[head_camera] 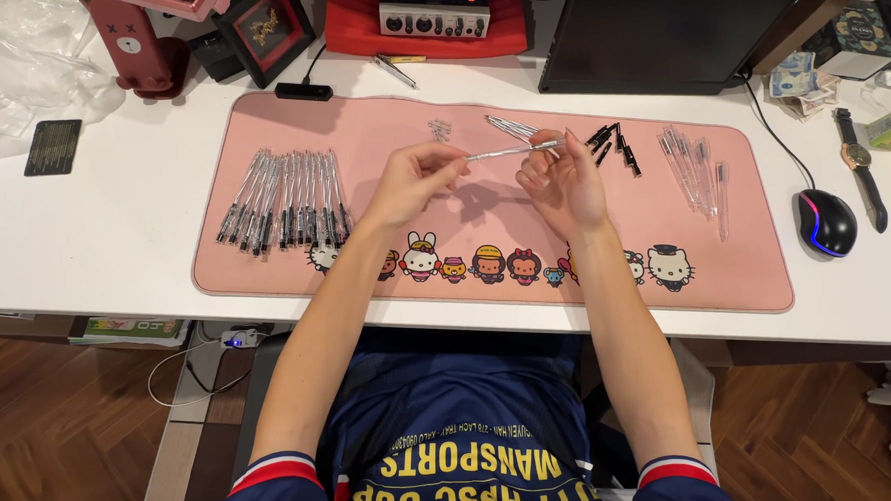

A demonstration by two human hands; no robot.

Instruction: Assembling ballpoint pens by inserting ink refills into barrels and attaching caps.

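Clear plastic pen barrel (pixel 510 149) lay crosswise above the pink desk mat (pixel 265 263) as I pinched it between my left hand (pixel 416 179) and right hand (pixel 559 175), both closed on its ends.

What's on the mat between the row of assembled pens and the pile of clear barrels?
In the head view, between the assembled pens and the clear barrels lie small springs, thin refills and black caps, with both hands above.

We see a white surface (pixel 116 236) under even indoor light. Below it we find a brown herringbone wood floor (pixel 47 424).
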